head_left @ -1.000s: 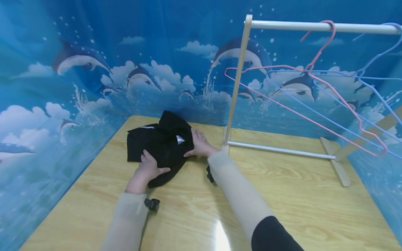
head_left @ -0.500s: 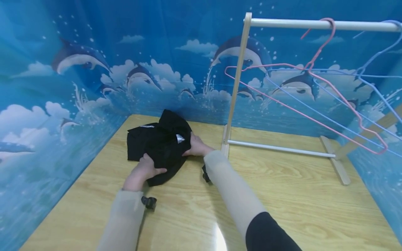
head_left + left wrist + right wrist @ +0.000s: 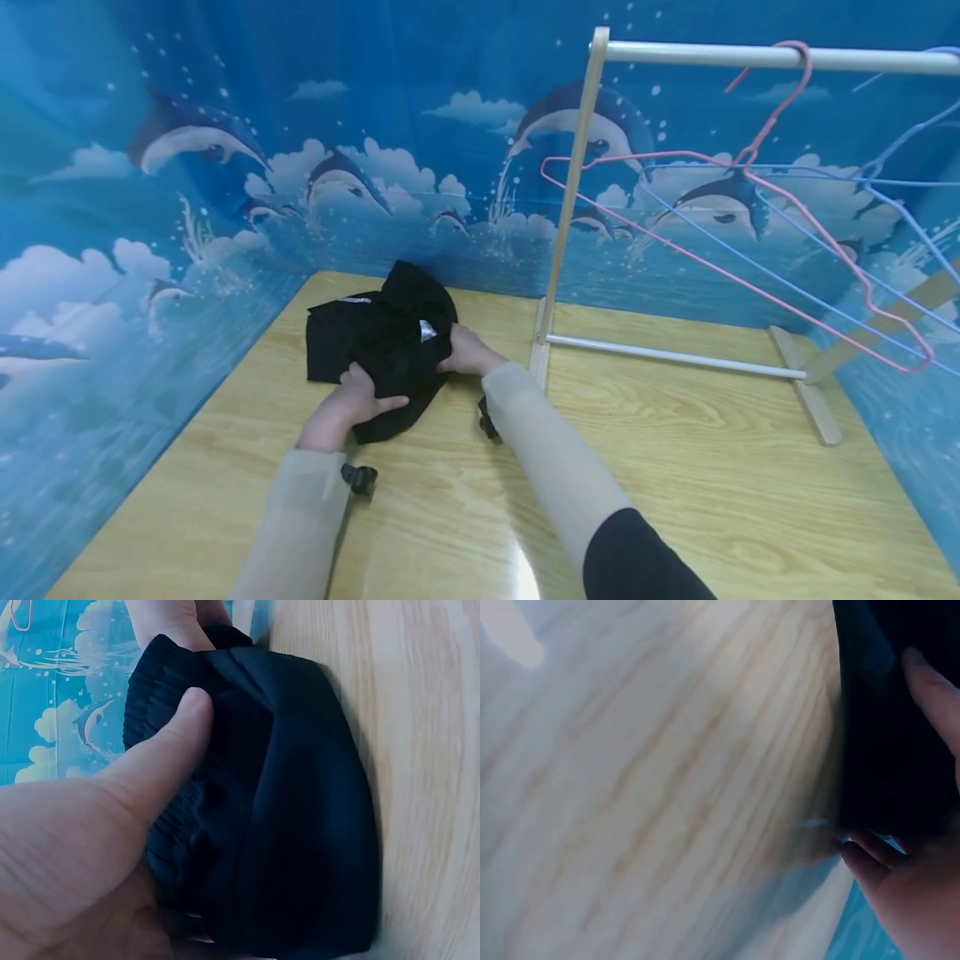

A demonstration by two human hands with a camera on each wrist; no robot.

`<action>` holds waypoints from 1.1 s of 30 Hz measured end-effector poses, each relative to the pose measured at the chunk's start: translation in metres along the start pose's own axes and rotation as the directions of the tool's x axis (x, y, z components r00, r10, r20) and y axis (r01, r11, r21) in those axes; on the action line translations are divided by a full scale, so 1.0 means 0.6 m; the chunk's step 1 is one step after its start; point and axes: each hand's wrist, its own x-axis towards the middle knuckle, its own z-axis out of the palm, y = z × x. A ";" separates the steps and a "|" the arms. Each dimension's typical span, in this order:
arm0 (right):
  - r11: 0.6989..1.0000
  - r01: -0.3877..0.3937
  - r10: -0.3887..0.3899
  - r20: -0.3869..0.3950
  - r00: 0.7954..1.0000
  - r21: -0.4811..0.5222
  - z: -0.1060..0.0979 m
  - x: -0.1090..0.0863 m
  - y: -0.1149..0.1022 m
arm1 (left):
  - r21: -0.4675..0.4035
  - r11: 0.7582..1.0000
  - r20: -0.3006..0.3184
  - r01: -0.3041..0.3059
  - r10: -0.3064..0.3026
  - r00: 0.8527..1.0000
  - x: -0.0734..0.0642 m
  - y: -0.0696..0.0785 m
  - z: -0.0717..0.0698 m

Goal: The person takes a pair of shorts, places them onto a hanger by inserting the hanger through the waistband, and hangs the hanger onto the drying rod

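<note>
A pair of black shorts (image 3: 397,350) lies bunched on the wooden table, a silvery label (image 3: 427,331) showing inside it. My left hand (image 3: 348,404) grips its near left edge. In the left wrist view the thumb presses on the gathered elastic waistband (image 3: 176,825), and the other fingers are mostly hidden beneath the cloth. At the right edge my right hand (image 3: 468,352) holds the fabric. The right wrist view has its thumb on the dark cloth (image 3: 889,750) and its fingers curled under the edge.
To the right stands a rack with wooden sides and a metal rail (image 3: 697,56). A pink hanger (image 3: 795,208) and blue hangers (image 3: 892,187) hang from it. A dolphin-print backdrop (image 3: 352,208) encloses the table (image 3: 600,492) behind and at the sides.
The fingers of both hands, spread over the cloth a second ago, have drawn in around its edges. My right hand has shifted slightly left. The shorts have barely moved.
</note>
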 end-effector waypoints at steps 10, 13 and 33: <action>0.989 -0.046 0.050 0.026 0.998 -0.140 -0.004 -0.007 -0.015 | 0.012 1.000 0.000 0.016 -0.016 1.000 0.003 0.001 0.004; 0.990 -0.036 0.040 0.026 0.999 -0.139 -0.005 -0.011 -0.013 | 0.008 1.000 -0.008 0.004 -0.004 1.000 0.005 -0.001 0.007; 0.908 -0.002 0.020 0.039 0.999 -0.418 0.003 -0.068 -0.060 | 0.082 0.985 0.020 -0.150 0.149 0.989 0.011 -0.028 0.003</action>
